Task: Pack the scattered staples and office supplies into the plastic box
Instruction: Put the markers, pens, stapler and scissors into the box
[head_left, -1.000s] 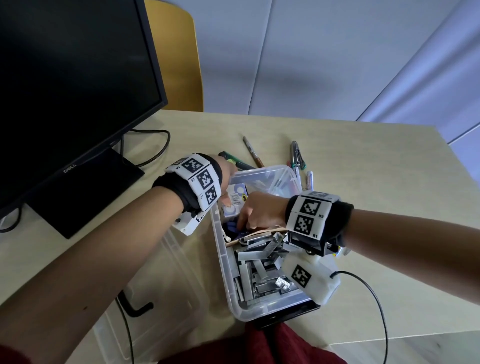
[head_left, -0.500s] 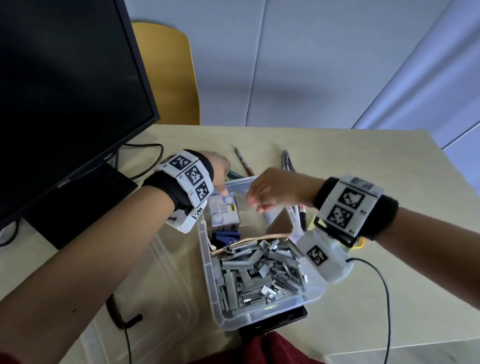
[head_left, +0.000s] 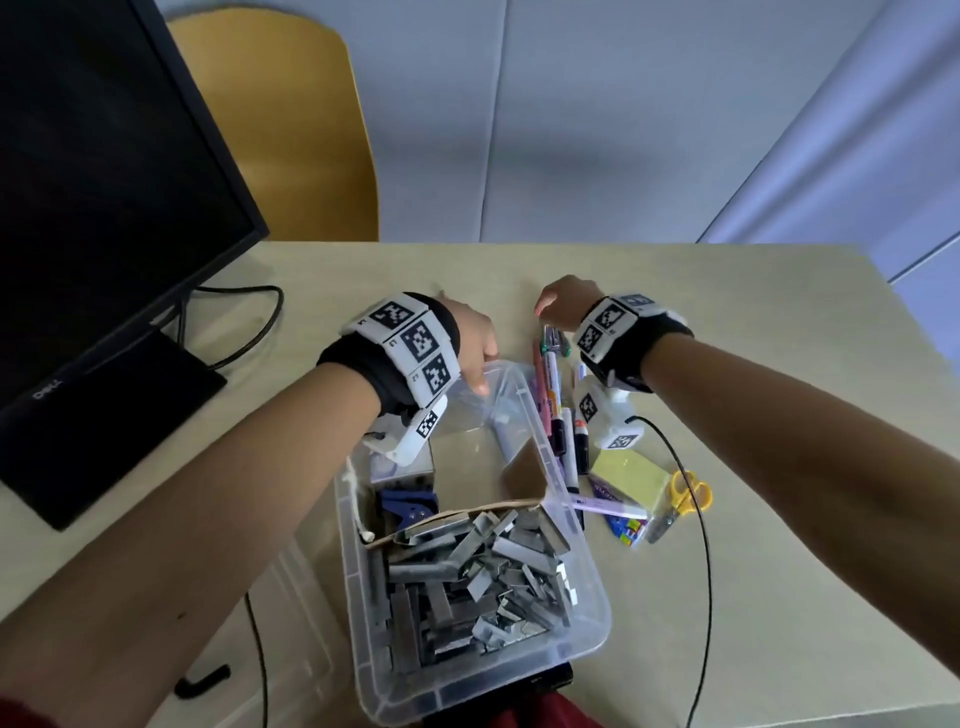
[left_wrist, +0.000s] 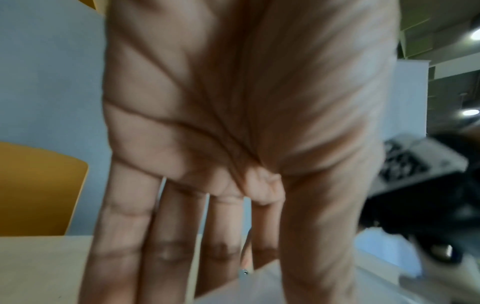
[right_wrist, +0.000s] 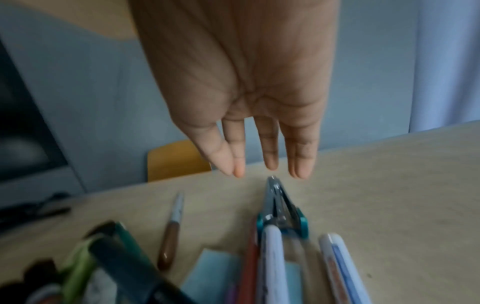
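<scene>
Left hand (head_left: 475, 338) flat, fingers straight, at far rim of the box (head_left: 592, 597); holds nothing. Right hand (head_left: 563, 301) fingers straight and apart, empty, over the stapler (right_wrist: 279, 205) tip. Box near centre of table (head_left: 779, 364), staples (head_left: 467, 571) inside. Pens (head_left: 553, 395), sticky notes (head_left: 631, 475), scissors (head_left: 680, 501) lie right of box.

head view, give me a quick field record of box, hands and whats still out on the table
plastic box: open, on the table in front of the person
box contents: loose staples piled in the near half; far half mostly bare
left hand: open, fingers straight, at the box's far left corner
right hand: open, empty, fingers pointing down over a teal stapler
still outside: pens right of the box, yellow sticky notes, yellow-handled scissors
lid: clear lid left of the box
</scene>
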